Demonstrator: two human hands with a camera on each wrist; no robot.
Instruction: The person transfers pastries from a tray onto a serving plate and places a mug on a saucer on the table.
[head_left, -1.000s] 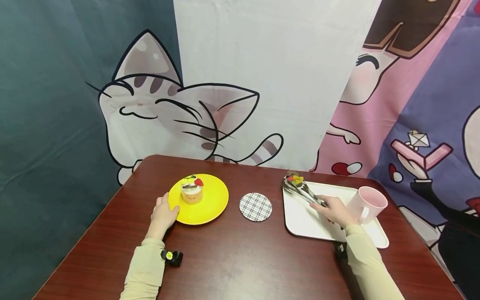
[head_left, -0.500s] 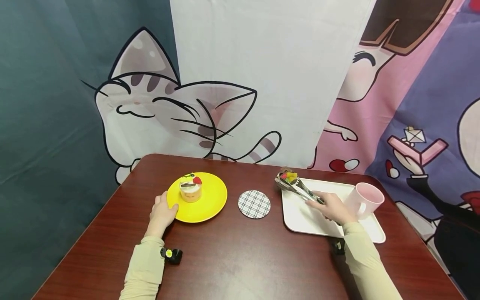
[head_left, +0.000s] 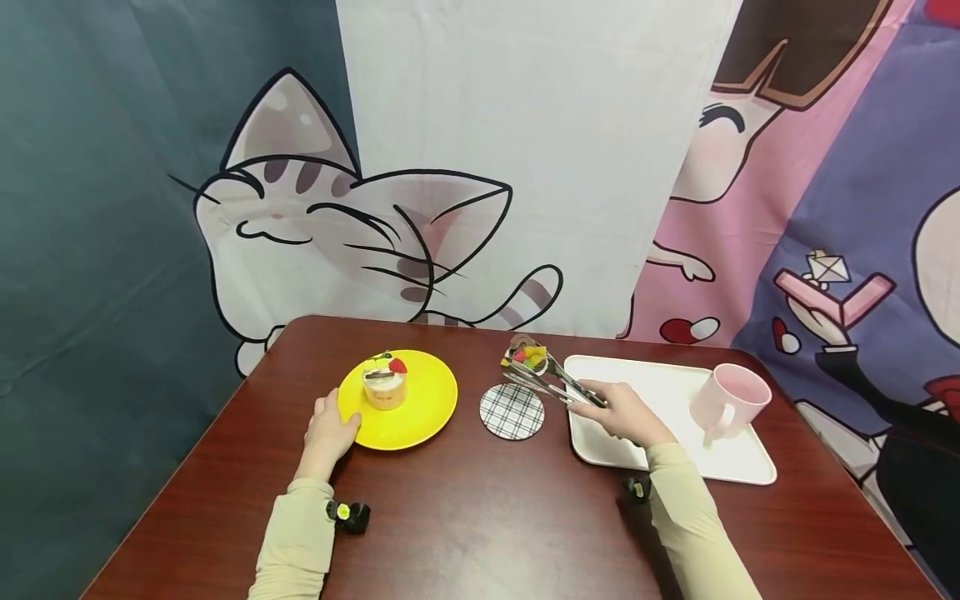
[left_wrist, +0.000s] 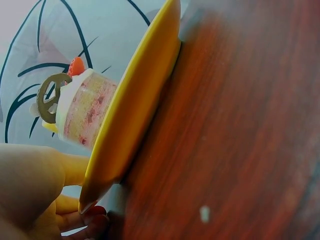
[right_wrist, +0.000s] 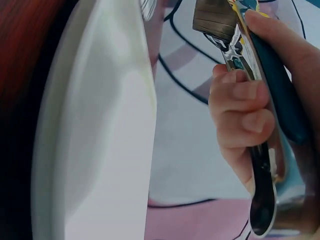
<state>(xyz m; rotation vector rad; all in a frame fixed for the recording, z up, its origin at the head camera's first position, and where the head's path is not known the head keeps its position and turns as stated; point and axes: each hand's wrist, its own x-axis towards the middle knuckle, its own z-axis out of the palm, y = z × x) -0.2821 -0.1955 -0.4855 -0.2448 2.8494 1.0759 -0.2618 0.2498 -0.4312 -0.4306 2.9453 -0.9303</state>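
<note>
My left hand [head_left: 327, 432] grips the near-left rim of a yellow plate [head_left: 429, 400], thumb above and fingertips curled below in the left wrist view. On the plate stands a small round layered cake [head_left: 385, 389] topped with fruit. My right hand [head_left: 622, 414] holds metal tongs [head_left: 558, 387] with dark handles, seen close in the right wrist view. Between the tongs' ends is a second small dessert [head_left: 528, 357] with red and yellow fruit on top, held above the table behind a round checked coaster [head_left: 512, 412]. Its underside is partly hidden by the tongs.
A white tray [head_left: 667, 379] lies on the right of the brown table [head_left: 480, 517], beneath my right hand. At its right end stands a pink mug [head_left: 731, 400], handle toward me. A printed curtain [head_left: 570, 167] hangs behind the table's far edge.
My right hand has carried the tongs and the fruit-topped dessert leftward, from the tray's far-left corner to behind the coaster. The left hand stays on the plate.
</note>
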